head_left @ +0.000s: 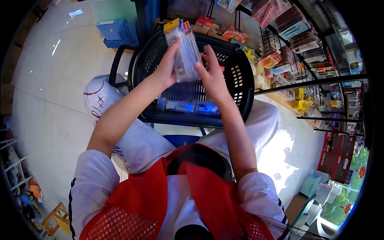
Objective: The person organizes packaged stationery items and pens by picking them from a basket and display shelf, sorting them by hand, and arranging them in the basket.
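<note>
Bright glare on floor point(278, 162), warped edges

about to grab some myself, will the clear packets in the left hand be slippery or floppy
The packets are probably slippery, given their shiny clear plastic. They look fairly stiff, showing no sag in the left hand. Being several, they may slide apart.

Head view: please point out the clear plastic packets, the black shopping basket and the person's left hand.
Clear plastic packets point(185, 60): head view, middle of the uppermost packet.
Black shopping basket point(248, 80): head view, rim at the picture's right.
Left hand point(167, 66): head view, middle of the hand.
</note>
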Demonstrator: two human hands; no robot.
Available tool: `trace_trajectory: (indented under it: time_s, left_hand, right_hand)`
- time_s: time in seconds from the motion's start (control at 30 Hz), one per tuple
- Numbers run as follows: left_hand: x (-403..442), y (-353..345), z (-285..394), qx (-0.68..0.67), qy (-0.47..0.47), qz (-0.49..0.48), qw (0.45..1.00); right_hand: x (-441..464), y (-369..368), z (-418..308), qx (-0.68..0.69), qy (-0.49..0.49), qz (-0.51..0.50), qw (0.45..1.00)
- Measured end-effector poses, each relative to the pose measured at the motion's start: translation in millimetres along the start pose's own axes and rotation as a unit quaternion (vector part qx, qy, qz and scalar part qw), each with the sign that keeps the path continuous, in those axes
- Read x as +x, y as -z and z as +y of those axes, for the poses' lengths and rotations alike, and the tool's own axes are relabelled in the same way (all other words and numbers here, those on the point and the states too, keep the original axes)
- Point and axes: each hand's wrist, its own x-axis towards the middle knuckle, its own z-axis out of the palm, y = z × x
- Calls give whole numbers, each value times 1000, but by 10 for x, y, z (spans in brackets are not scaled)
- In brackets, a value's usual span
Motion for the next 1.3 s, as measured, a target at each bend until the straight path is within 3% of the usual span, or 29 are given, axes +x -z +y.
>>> trace_trajectory:
  time_s: [0.03, 0.1, 0.13, 0.27, 0.4, 0.5, 0.53, 0.63, 0.7, 0.73, 0.77, 0.8, 0.83, 0.87, 0.9, 1.03, 1.13, 1.3]
  left_hand:
    - [27, 24, -79, 36, 4, -22, 999]
    - [29, 24, -315, 212, -85, 82, 970]
    - [14, 30, -370, 200, -87, 59, 974]
    - [51, 238, -517, 12, 92, 55, 994]
    - [105, 218, -459, 139, 111, 81, 981]
    - [128, 130, -29, 388, 107, -11, 915]
    - [175, 119, 163, 458, 55, -16, 887]
    - [417, 374, 699, 633, -99, 31, 767]
    - [515, 599, 1025, 831, -216, 57, 509]
    - [500, 665, 1092, 884, -178, 95, 422]
    - [493, 774, 1112, 912, -140, 90, 374]
    - [480, 883, 1120, 936, -100, 85, 326]
    - [477, 934, 1122, 956, -60, 79, 275]
    - [491, 939, 1140, 924, 8, 41, 381]
    - [482, 890, 1132, 904, 55, 32, 423]
    - [504, 1023, 1124, 874, 73, 35, 479]
    - [508, 1017, 1126, 862, 130, 55, 487]
    - [554, 984, 1134, 870, 162, 56, 463]
  right_hand:
    - [36, 9, -102, 67, -65, -37, 995]
    - [96, 30, -89, 35, -84, -143, 985]
    - [122, 11, 69, 52, -97, -196, 974]
    - [104, -37, 558, 182, -177, -192, 948]
    - [141, -64, 669, 345, -322, -131, 872]
    - [255, -58, 1036, 385, -342, -127, 848]
    - [323, -58, 1221, 388, -373, -131, 833]
    - [413, -66, 1599, 324, -441, -145, 824]
    - [450, -162, 1940, 210, -479, -163, 837]
    - [467, -222, 2153, 151, -485, -191, 840]
    - [481, -285, 2367, 90, -490, -220, 839]
    - [502, -347, 2572, 81, -421, -276, 860]
    - [545, -440, 2752, -32, -369, -311, 875]
    - [608, -555, 2930, -143, -307, -340, 877]
    - [701, -647, 3090, -251, -239, -361, 866]
    - [1047, -845, 3503, -184, -253, -411, 856]
    - [1100, -911, 3712, -157, -235, -448, 848]
    - [886, -882, 3741, 75, -364, -331, 867]
